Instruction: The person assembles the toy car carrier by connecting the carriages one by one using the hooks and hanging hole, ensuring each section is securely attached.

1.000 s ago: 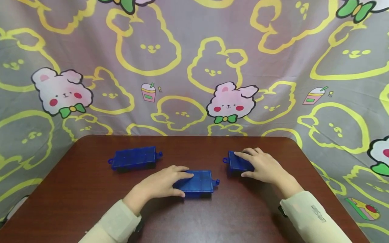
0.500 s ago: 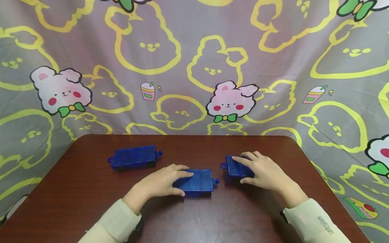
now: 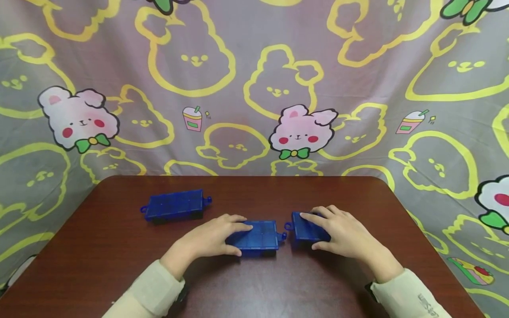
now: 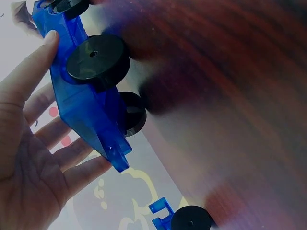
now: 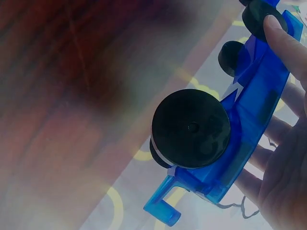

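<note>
My left hand (image 3: 208,238) grips the left end of a translucent blue toy train car (image 3: 260,235) at the middle of the table, thumb on the near side and fingers over the top. Its peg coupling (image 3: 283,236) points right. My right hand (image 3: 346,234) holds a second blue train car (image 3: 308,229) by its right part, which the hand covers. That car's ring coupling (image 3: 288,226) faces the peg, close beside it. In the left wrist view, black wheels (image 4: 98,62) show under the blue car; the right wrist view shows a black wheel (image 5: 192,128) and the thumb at another wheel.
A third blue train car (image 3: 175,206) stands at the back left of the brown table (image 3: 99,265), its ring coupling at the left and its peg at the right. A patterned curtain (image 3: 238,88) hangs behind the table and along its sides.
My right hand has moved its train car toward me and slightly left, bringing its ring coupling near the other car's peg. The left hand and its car stay in place.
</note>
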A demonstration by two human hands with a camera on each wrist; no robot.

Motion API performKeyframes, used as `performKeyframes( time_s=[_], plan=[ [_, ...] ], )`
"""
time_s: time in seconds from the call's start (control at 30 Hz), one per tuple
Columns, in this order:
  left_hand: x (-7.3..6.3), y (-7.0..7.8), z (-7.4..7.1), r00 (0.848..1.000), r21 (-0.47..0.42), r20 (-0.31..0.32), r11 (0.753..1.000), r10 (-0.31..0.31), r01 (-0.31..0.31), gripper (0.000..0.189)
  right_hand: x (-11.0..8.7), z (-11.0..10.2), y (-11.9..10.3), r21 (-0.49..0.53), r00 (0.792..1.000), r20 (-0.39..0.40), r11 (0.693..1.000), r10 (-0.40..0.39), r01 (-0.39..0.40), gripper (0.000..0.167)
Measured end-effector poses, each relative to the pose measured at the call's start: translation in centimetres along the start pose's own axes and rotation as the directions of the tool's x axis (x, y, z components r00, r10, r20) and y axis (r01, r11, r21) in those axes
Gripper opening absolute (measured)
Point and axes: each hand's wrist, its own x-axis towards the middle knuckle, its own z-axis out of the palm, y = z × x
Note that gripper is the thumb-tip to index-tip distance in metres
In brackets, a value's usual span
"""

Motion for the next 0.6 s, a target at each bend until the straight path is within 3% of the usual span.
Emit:
performKeyframes(
  time_s=[0.6],
  plan=[
    [0.03, 0.05, -0.06, 1.0, 0.0, -0.003, 1.0, -0.004, 0.004, 0.063, -0.55, 0.72, -0.66, 0.026, 0.999, 0.026, 0.999, -0.019, 0.018, 0.08]
  ],
)
